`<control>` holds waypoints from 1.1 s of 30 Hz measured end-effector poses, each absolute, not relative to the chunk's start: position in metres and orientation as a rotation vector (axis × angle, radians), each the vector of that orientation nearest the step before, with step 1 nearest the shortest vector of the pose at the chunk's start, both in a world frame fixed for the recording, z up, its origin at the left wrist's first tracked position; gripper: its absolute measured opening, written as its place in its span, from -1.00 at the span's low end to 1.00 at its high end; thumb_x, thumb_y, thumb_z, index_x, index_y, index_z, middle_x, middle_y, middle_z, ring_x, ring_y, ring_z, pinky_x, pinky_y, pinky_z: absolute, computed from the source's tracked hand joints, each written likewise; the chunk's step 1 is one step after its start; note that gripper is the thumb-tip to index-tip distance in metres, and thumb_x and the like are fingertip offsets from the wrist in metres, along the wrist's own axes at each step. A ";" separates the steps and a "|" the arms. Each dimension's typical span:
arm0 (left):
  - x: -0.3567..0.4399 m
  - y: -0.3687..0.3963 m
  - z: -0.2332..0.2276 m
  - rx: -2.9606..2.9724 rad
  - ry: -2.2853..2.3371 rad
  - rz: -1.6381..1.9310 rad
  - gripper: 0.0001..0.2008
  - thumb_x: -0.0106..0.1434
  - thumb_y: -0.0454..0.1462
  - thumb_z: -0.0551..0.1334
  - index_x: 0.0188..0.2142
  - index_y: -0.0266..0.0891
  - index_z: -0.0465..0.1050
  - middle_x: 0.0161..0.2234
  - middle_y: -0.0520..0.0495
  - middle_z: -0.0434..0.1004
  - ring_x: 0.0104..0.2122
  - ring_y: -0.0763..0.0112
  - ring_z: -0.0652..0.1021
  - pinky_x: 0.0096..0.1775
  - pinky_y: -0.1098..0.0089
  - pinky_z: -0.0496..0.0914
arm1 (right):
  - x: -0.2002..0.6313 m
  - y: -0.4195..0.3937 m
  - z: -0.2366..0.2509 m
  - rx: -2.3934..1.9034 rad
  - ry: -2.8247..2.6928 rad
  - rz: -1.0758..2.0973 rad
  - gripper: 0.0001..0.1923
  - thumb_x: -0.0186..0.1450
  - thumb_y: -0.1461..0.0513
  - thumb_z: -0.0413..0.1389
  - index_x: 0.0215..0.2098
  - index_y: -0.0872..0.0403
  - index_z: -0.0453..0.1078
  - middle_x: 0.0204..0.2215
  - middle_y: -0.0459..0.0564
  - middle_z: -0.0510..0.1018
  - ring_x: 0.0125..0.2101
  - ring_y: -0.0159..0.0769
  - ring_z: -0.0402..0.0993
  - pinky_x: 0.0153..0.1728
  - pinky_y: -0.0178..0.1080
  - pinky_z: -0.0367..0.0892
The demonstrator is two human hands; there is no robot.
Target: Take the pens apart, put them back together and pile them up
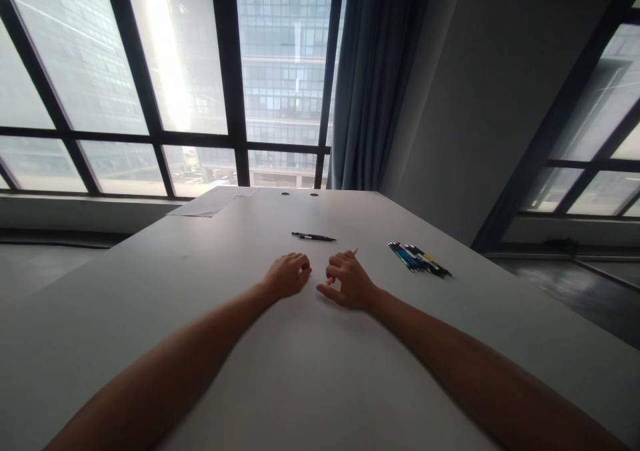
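Note:
My right hand [350, 283] rests on the white table [235, 384], its fingers curled and its thumb stretched out to the left. A thin pink pen-like stick [355, 251] appears to run through these fingers, one tip showing past the far side; most of it is hidden. Just to the left, my left hand [287, 274] lies on the tabletop with loosely bent fingers and a gap at the thumb; I see nothing in it. Beyond both hands lies a black mechanical pencil [314, 237], touched by neither. A row of several pens or mechanical pencils [419, 259] lies to the right.
White paper sheets [205, 202] lie at the table's far left corner. Two dark round holes [314, 195] sit near the far edge. Behind the table are large windows [283, 71], a blue curtain [373, 84] and a grey pillar [480, 104].

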State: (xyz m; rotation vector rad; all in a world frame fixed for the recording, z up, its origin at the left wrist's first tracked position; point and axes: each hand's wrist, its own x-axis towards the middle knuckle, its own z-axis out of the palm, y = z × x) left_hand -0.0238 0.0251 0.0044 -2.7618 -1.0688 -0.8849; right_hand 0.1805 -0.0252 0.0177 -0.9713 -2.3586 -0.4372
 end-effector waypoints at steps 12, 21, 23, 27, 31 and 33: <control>-0.023 0.026 0.002 -2.765 -1.087 -0.867 -0.90 0.24 -0.29 0.13 -0.32 -0.21 0.42 -0.35 -0.07 0.53 -0.35 0.34 0.49 -0.28 0.36 0.38 | 0.195 -0.014 0.023 -0.984 -2.186 -0.507 -0.61 0.39 0.13 -0.09 -0.54 0.09 0.33 -0.46 0.02 0.40 -0.40 -0.28 0.28 -0.22 -0.16 0.12; -0.023 0.027 0.003 -2.776 -1.075 -0.850 -0.89 0.25 -0.29 0.12 -0.32 -0.21 0.41 -0.34 -0.07 0.53 -0.32 0.31 0.50 -0.27 0.34 0.38 | 0.208 -0.004 0.034 -1.239 -1.672 0.319 -0.45 0.30 -0.19 -0.09 -0.36 0.07 0.43 -0.49 0.01 0.55 -0.50 -0.27 0.45 -0.44 -0.26 0.30; -0.023 0.027 0.002 -2.776 -1.065 -0.853 -0.89 0.26 -0.28 0.12 -0.31 -0.21 0.41 -0.33 -0.08 0.53 -0.31 0.30 0.50 -0.26 0.34 0.38 | 0.206 -0.001 0.027 -1.275 -1.610 0.392 -0.54 0.19 -0.16 0.11 -0.39 0.07 0.39 -0.47 -0.01 0.56 -0.56 -0.33 0.42 -0.51 -0.28 0.29; -0.024 0.029 0.000 -2.778 -1.057 -0.847 -0.89 0.26 -0.28 0.11 -0.31 -0.21 0.41 -0.33 -0.08 0.53 -0.31 0.29 0.50 -0.26 0.34 0.37 | 0.201 0.004 0.015 -1.309 -1.516 0.767 -0.66 0.18 -0.03 0.13 -0.35 0.09 0.37 -0.46 -0.01 0.58 -0.64 -0.40 0.37 -0.64 -0.34 0.25; -0.024 0.031 -0.002 -2.780 -1.041 -0.861 -0.89 0.27 -0.27 0.11 -0.31 -0.20 0.40 -0.33 -0.08 0.52 -0.31 0.29 0.50 -0.27 0.33 0.36 | 0.200 0.006 0.009 -1.264 -1.519 0.958 -0.73 0.18 0.08 0.08 -0.44 0.14 0.41 -0.51 0.01 0.57 -0.66 -0.43 0.38 -0.69 -0.40 0.17; -0.024 0.031 -0.002 -2.782 -1.034 -0.871 -0.89 0.27 -0.27 0.11 -0.31 -0.20 0.40 -0.34 -0.08 0.52 -0.31 0.29 0.49 -0.27 0.34 0.36 | 0.200 0.007 0.008 -1.266 -1.514 0.932 -0.76 0.17 0.12 0.08 -0.46 0.14 0.42 -0.53 0.00 0.56 -0.66 -0.45 0.37 -0.69 -0.41 0.16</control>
